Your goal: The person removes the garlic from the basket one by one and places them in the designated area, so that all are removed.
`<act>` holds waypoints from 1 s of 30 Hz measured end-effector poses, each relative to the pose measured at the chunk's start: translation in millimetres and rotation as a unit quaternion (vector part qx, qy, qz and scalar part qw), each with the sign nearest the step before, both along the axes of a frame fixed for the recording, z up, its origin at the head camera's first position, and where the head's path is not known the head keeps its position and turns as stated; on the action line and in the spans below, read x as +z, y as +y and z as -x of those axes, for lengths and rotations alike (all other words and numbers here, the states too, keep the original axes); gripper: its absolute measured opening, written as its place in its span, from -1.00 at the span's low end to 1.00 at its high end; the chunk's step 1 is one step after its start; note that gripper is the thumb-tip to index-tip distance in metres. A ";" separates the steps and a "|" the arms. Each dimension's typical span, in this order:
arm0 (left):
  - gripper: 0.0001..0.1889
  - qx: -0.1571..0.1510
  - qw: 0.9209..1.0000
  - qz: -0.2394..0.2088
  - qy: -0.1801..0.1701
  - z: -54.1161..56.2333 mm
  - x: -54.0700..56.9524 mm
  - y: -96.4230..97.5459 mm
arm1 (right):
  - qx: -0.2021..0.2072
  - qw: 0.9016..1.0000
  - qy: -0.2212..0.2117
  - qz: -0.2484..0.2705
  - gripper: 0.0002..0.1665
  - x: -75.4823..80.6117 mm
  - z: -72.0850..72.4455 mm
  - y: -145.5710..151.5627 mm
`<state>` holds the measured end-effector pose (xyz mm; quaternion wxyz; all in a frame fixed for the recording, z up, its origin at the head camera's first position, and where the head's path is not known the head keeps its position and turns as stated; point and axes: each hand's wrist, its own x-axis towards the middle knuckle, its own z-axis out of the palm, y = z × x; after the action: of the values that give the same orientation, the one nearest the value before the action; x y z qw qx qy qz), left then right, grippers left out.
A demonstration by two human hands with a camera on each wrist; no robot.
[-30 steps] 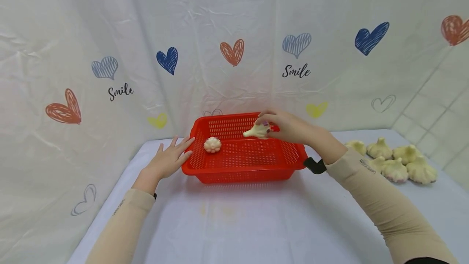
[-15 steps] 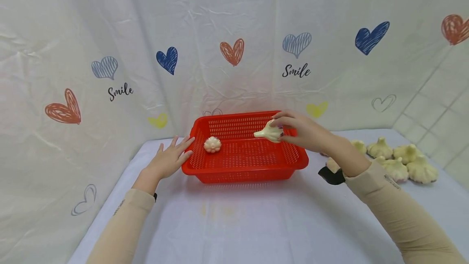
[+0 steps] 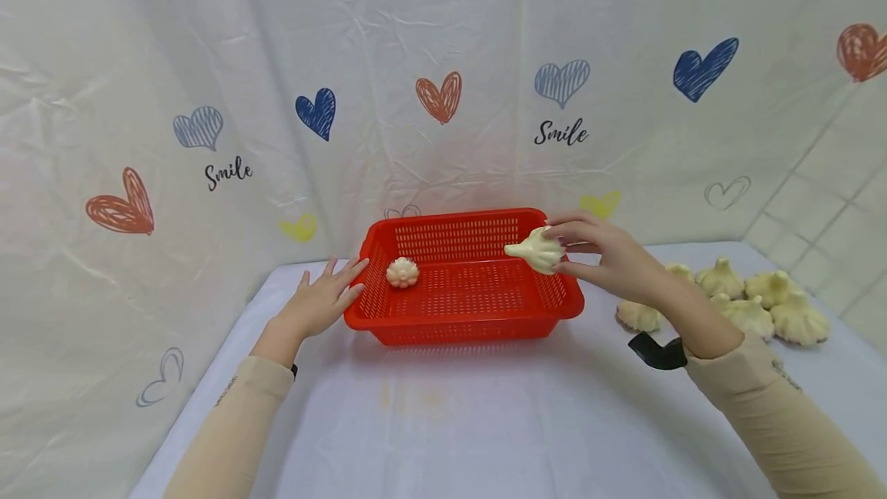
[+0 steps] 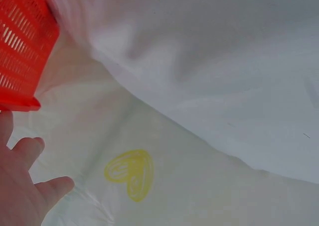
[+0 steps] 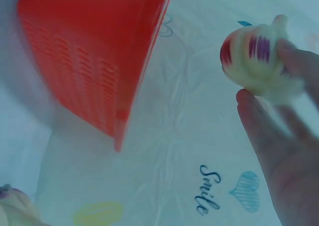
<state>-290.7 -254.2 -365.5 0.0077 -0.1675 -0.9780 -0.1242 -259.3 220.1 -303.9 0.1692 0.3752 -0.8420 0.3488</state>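
Note:
My right hand pinches a garlic bulb between thumb and fingers, above the right end of the red plastic basket. The bulb's stem points left; purple streaks show on the same garlic bulb in the right wrist view. My left hand lies with fingers spread and straight, its fingertips touching the left rim of the basket. Inside the basket, toward the left, sits a small pale, knobbly bulb.
Several garlic bulbs lie grouped on the right of the white-covered table. One more bulb lies nearer the basket, partly behind my right forearm. A white curtain with printed hearts hangs behind the basket.
My right hand has moved to the right with the garlic bulb, from over the basket's middle to its right end. A bulb behind the forearm has come into view. The left hand stays put.

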 end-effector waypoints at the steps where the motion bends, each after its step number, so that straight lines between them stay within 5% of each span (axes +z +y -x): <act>1: -0.34 0.001 1.000 -0.001 0.000 0.1 0.2 -0.2 | 0.005 1.000 -0.006 0.014 -0.41 -1.5 -0.8 2.9; 11: -0.35 -0.006 1.000 -0.001 0.003 1.6 -0.3 -0.1 | 0.029 0.983 -0.133 0.125 -0.44 -16.5 -11.2 28.1; 30: -0.35 -0.005 1.000 -0.006 -0.001 0.1 -0.1 0.5 | 0.039 0.960 -0.231 0.154 -0.35 -45.2 -26.7 70.3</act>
<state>-290.8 -253.7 -365.6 0.0072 -0.1726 -0.9762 -0.1308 -232.7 290.4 -349.1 0.0122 0.2867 -0.7791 0.5573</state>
